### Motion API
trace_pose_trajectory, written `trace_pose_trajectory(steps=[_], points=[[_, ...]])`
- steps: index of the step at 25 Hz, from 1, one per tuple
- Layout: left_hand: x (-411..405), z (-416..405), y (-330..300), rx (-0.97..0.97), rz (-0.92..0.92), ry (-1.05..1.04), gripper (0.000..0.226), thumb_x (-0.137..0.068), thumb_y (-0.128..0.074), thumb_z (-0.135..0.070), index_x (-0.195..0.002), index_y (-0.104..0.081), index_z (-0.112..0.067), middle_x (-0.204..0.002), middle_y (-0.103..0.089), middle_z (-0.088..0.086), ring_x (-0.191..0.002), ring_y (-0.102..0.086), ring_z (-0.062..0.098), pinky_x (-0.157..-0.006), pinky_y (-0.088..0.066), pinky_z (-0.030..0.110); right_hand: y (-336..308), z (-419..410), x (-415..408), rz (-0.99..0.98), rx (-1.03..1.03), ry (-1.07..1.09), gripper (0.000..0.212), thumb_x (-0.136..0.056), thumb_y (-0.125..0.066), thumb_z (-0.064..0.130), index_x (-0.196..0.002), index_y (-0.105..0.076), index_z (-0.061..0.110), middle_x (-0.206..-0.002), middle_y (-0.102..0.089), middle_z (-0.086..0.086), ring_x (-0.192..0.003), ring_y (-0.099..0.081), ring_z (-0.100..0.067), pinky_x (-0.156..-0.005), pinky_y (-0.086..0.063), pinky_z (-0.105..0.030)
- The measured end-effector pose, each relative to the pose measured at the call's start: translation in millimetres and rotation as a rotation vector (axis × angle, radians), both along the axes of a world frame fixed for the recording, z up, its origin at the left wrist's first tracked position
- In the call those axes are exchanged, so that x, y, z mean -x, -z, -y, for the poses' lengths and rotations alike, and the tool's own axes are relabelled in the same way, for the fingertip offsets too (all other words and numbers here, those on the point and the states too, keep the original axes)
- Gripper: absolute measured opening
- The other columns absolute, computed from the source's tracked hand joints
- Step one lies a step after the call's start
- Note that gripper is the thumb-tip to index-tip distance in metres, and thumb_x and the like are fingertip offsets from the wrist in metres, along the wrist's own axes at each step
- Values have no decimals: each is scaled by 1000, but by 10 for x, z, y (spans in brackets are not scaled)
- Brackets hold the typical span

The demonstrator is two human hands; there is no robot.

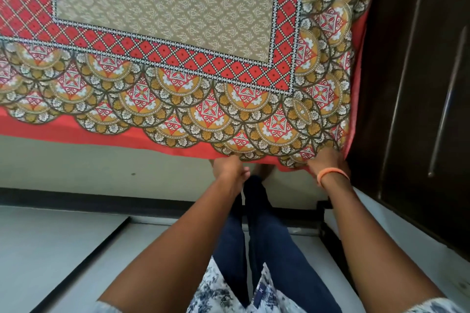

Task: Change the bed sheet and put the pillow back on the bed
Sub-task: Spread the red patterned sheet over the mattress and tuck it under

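Reaching down, both hands (277,165) grip the bed sheet (162,58) edge.

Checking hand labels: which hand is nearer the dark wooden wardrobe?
Right. The right hand, with the orange wristband, grips the bed sheet corner beside the wardrobe; the left hand holds the hem further left.

I see a printed bed sheet (162,40) spread flat across the bed, filling the upper part of the view. Its middle is a tan panel with small pale motifs, framed by a red diamond-lattice band edged in black and white dots. Outside that runs a border of overlapping scalloped medallions in mustard, red and white, ending in a plain red hem. The near edge hangs over the bed's side, and the near right corner is bunched up.
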State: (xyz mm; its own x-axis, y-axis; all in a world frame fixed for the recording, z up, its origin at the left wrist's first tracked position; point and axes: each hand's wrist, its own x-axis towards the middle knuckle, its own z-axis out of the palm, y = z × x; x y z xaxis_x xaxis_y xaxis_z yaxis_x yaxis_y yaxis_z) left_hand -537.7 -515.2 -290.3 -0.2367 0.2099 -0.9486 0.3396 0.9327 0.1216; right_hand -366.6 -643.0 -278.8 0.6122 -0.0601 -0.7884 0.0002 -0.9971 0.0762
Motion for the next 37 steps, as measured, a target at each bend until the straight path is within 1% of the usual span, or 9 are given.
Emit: trace_pose_trajectory(steps=[3,6,9,11,14,24,29,32,37], points=[[-192,-72,-144,43,99,79,20,-98,-40,1,-92,-57,-6,-97,-70,16,-65,-55,18,-64,-55,30,-10,76,3,96,-46,-30,19,-89,-67,18,-90,-65,-1,-97,-65,-20,-93,-63,-38,-81,-52,-36],[-223,-138,-288,81,134,233,16,-101,-38,-2,-95,-52,-4,-89,-58,11,-86,-59,25,-67,-54,33,-59,159,33,81,-31,-36,19,-91,-60,13,-85,-64,-5,-104,-65,-27,-90,-62,-39,-76,-47,-35],[-132,-292,-520,63,136,404,26,-100,-43,-6,-122,-54,4,-113,-64,18,-82,-66,27,-48,-51,30,-367,27,19,45,51,-175,21,-91,-58,23,-94,-66,4,-105,-66,-20,-93,-63,-38,-78,-52,-39],[-51,-405,-664,-57,113,528,18,-96,-47,-4,-107,-60,0,-108,-66,18,-67,-62,22,-47,-49,28,-562,-169,20,91,33,-303,19,-91,-57,21,-99,-67,6,-105,-68,-17,-96,-65,-37,-80,-53,-40],[140,-590,-997,-210,138,585,15,-96,-49,-7,-85,-57,-11,-91,-63,8,-78,-64,24,-68,-54,35,-801,-647,146,93,-99,-472,18,-92,-54,17,-96,-67,6,-98,-68,-14,-89,-65,-34,-77,-52,-38],[2203,-1572,-1428,-221,-5,-75,14,-91,-51,-12,-88,-65,-12,-75,-59,4,-54,-55,16,-46,-45,23,-1335,-2497,1813,-197,-327,-978,27,-89,-56,22,-64,-55,15,-62,-59,-6,-59,-56,-22,-51,-36,-29],[3221,-2690,-1414,-279,89,-344,6,-93,-59,-15,-91,-61,-10,-70,-54,4,-51,-49,15,-45,-42,24,-1435,-3432,2948,-167,-272,-1137,13,-93,-58,27,-86,-64,18,-82,-67,-2,-75,-63,-19,-63,-47,-28],[3898,-3406,-1529,-356,103,-432,20,-92,-55,-9,-72,-55,-14,-58,-47,1,-42,-42,11,-40,-35,21,-1586,-4289,3790,-156,-273,-1310,19,-93,-56,27,-107,-66,18,-100,-71,-4,-85,-65,-21,-69,-48,-26],[4886,-4212,-1779,-395,126,-566,19,-95,-52,-10,-76,-55,-15,-69,-54,2,-49,-51,14,-42,-41,22,-1778,-5591,5102,-170,-379,-1412,22,-92,-50,20,-109,-64,15,-100,-68,-5,-80,-62,-20,-74,-55,-32]])
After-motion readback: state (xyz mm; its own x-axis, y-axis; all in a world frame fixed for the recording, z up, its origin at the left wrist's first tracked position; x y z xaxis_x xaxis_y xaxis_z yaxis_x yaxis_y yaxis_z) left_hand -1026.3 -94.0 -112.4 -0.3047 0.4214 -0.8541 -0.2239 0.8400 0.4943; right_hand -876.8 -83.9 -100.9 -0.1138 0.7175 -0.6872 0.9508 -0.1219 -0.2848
